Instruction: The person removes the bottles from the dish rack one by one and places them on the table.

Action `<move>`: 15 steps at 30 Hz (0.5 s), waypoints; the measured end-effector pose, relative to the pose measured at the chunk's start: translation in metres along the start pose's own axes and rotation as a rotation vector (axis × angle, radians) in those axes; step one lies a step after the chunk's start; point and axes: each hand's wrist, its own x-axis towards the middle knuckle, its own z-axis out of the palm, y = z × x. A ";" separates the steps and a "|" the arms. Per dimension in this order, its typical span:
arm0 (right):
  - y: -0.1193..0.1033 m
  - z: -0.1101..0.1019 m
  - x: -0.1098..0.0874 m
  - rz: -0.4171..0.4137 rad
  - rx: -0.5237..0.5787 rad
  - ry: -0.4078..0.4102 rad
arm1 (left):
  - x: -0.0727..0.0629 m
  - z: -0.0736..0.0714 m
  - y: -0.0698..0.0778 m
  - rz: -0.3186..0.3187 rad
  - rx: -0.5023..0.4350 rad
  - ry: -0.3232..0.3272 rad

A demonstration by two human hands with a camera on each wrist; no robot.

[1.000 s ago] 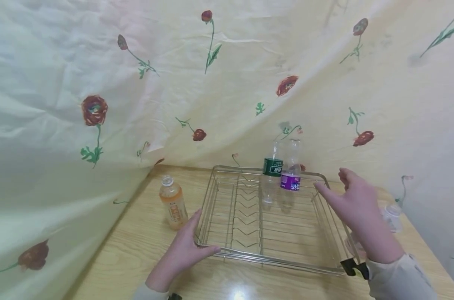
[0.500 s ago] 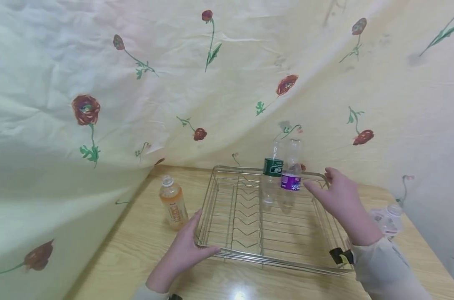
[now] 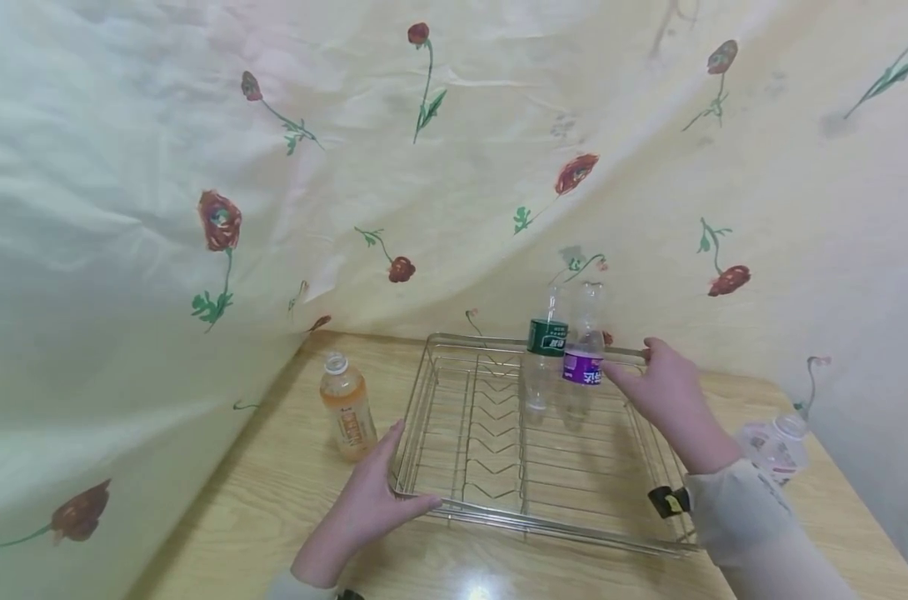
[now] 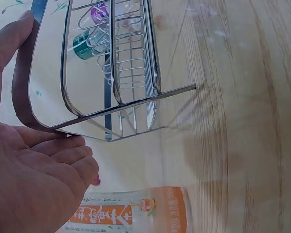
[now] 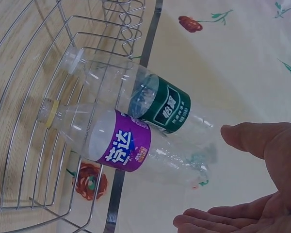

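My left hand [image 3: 367, 500] rests at the near left corner of a metal wire dish rack [image 4: 111, 102], thumb along the front rim and fingers spread against the left side. Two clear plastic bottles stand neck-down in the rack's back part. One is a bottle with a green label [image 5: 160, 104], white cap low. Beside it is a bottle with a purple label [image 5: 123, 141] and a yellow cap. Over the rack's right back side, my right hand [image 3: 667, 400] is spread open, thumb pointing toward the purple-labelled bottle; the right wrist view shows it apart from both bottles.
A bottle with an orange label [image 3: 347, 412] stands on the wooden table [image 3: 236, 533] left of the rack. Another clear bottle [image 3: 780, 446] is at the right, partly behind my right arm. A flowered cloth [image 3: 454, 183] hangs behind.
My right hand has moved left, over the rack's right side and closer to the purple-labelled bottle. More of the clear bottle at the right shows. My left hand has stayed put.
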 end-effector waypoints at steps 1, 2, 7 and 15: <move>0.000 0.001 0.001 -0.001 -0.003 0.002 | 0.000 0.000 0.000 0.000 0.000 0.001; -0.001 0.002 0.002 -0.003 -0.004 0.002 | 0.000 0.000 0.000 -0.003 0.000 0.002; -0.002 0.005 0.006 0.010 0.012 -0.027 | 0.000 0.000 -0.001 -0.002 -0.005 0.004; 0.005 0.015 0.016 0.030 0.014 -0.063 | -0.001 0.001 -0.002 0.002 -0.012 0.000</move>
